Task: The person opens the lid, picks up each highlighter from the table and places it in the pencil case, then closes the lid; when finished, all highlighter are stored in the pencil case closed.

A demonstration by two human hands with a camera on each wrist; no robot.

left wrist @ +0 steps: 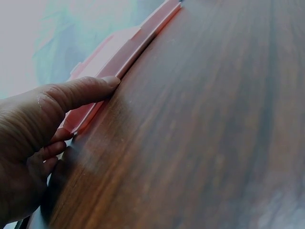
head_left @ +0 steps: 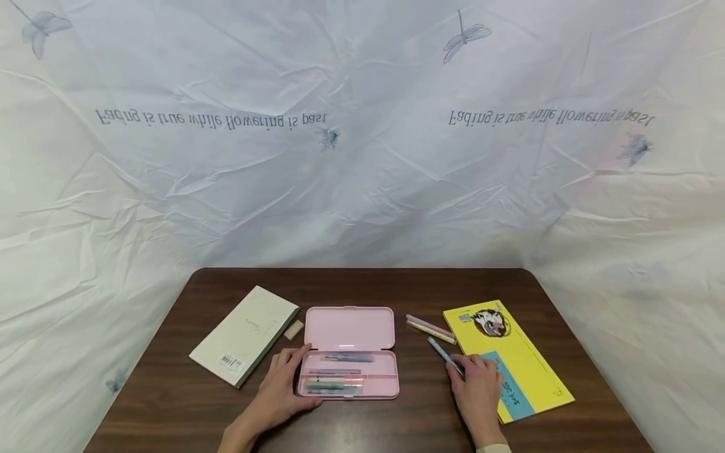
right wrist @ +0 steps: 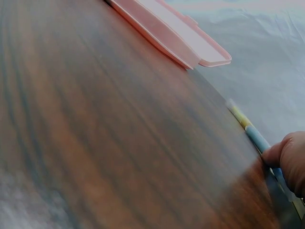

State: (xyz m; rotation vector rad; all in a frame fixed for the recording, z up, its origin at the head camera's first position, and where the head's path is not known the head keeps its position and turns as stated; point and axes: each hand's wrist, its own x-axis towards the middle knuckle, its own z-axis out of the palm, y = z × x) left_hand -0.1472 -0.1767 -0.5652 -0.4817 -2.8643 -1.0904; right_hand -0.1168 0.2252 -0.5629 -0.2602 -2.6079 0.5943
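A pink pencil case (head_left: 350, 328) lies on the table with its lid folded back. Several pens (head_left: 334, 384) and slim pencil-like sticks fill its compartments. My left hand (head_left: 279, 385) grips the case's near left corner, thumb along the front wall and fingers at the left side. On the right, my right hand (head_left: 477, 391) pinches a blue pen (head_left: 440, 350) low over the table, its far end pointing away to the left. That hand overlaps the edge of a yellow booklet (head_left: 529, 362). Beyond the blue pen lie a purple pen (head_left: 428, 323) and a yellow pen (head_left: 435, 331).
Left of the case are a white notebook (head_left: 243, 333) with a barcode and a small beige eraser (head_left: 294, 329). The brown wooden table (head_left: 362, 428) ends at a white printed curtain (head_left: 362, 189), which also hangs along both sides.
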